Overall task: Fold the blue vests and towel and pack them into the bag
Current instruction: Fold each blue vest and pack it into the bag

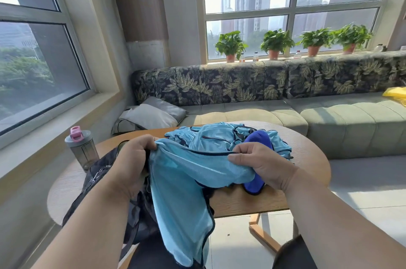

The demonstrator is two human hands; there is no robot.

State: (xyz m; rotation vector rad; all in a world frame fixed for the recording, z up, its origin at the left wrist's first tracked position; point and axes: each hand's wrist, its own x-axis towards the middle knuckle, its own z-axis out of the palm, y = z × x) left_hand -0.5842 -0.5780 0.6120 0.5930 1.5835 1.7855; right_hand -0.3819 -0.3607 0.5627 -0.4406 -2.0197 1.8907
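Left hand (129,159) and right hand (257,161) grip a light-blue vest (189,180) stretched between them.

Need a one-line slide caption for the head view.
Both hands, left hand and right hand, grip a light blue vest above the dark bag at the table.

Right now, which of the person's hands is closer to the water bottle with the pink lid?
The left. The left hand grips the light blue vest just right of the bottle; the right hand holds the vest's far side.
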